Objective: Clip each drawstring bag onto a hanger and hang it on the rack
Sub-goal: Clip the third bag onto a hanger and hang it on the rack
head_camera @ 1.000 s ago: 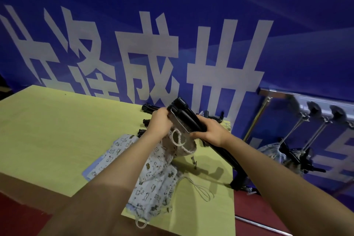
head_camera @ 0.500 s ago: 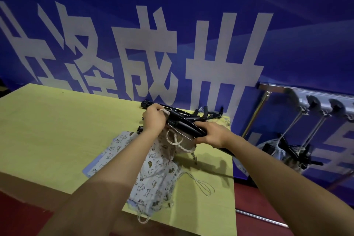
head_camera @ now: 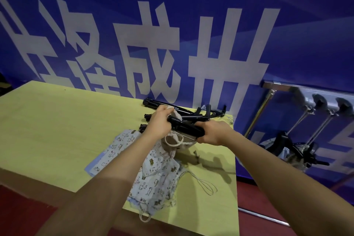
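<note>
I'm clipping here: my left hand (head_camera: 160, 123) is pinching the beige drawstring bag (head_camera: 177, 142) up to the black hanger (head_camera: 186, 129) my right hand (head_camera: 213, 134) is gripping, just above the surface (head_camera: 57, 130). Next it probably needs that clip snapped shut.

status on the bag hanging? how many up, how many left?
Done: at least one bag already hangs from the rack on a hanger; the exact count is unclear. In hand: the left hand pinches the beige bag at a black hanger gripped by the right hand. Left: printed bags lie on the table, with spare hangers behind.
</note>
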Motion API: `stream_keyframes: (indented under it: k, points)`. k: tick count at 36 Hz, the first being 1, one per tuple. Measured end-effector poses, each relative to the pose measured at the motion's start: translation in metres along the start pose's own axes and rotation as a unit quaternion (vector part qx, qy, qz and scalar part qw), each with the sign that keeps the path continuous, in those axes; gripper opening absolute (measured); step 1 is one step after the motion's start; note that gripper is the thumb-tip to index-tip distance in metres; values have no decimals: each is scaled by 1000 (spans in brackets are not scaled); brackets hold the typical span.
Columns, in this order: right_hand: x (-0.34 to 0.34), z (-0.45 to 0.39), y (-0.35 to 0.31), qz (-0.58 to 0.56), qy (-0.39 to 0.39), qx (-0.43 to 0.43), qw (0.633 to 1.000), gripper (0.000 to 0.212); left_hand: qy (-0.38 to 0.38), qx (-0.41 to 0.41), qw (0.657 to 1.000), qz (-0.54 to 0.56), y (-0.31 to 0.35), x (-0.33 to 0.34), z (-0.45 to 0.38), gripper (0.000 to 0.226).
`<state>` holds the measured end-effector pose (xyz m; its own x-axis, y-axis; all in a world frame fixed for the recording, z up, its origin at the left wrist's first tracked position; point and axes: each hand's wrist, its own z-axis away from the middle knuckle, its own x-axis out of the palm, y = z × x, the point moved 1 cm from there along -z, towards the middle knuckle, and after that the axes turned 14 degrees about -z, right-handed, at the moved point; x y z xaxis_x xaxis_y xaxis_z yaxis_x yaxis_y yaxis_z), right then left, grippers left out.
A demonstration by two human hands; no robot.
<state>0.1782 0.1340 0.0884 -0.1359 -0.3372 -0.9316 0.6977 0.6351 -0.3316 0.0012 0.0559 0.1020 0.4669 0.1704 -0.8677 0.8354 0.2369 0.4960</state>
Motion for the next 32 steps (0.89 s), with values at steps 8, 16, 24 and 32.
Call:
stream_keyframes:
  k: [8,16,24,32]
  points:
    - [-1,-13,-14,26,-3,30,999,40,11,30,999,28,8,3,11,60]
    - [5,-24,-33,87,4,50,995,37,30,60,997,37,0,3,18,59]
    - [-1,-23,-44,131,61,-44,989,40,39,35,992,-113,-12,-9,5,71]
    - [-5,-25,-52,165,89,-92,978,37,3,108,964,-244,-7,-5,3,60]
